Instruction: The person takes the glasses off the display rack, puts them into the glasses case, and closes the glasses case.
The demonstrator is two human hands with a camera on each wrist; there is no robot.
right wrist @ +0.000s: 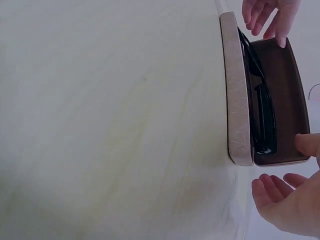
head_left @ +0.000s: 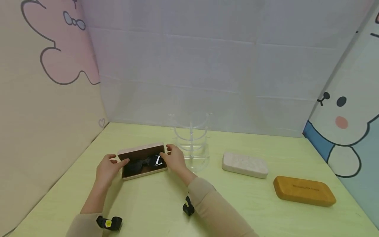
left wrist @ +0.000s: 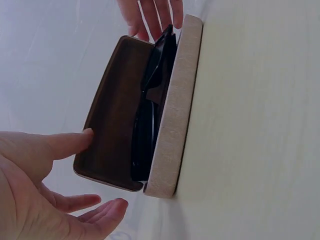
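A pale beige glasses case (head_left: 144,174) stands on the table with its lid raised, showing a dark brown lining (left wrist: 114,110). Inside lie black sunglasses (head_left: 145,163), folded, lenses towards the front. At the case's left end is my left hand (head_left: 107,168); its thumb touches the inner side of the lid, while the other fingers stay spread outside, apart from the case. My right hand (head_left: 175,159) mirrors this at the right end, thumb (right wrist: 306,144) at the lid's inner corner and fingers loosely bent beyond the edge.
A clear plastic display rack (head_left: 191,141) stands just behind and right of my right hand. Further right lie a closed whitish glasses case (head_left: 245,165) and a closed mustard-yellow one (head_left: 304,191). Cloth-covered walls (head_left: 207,65) close in the table's back and sides.
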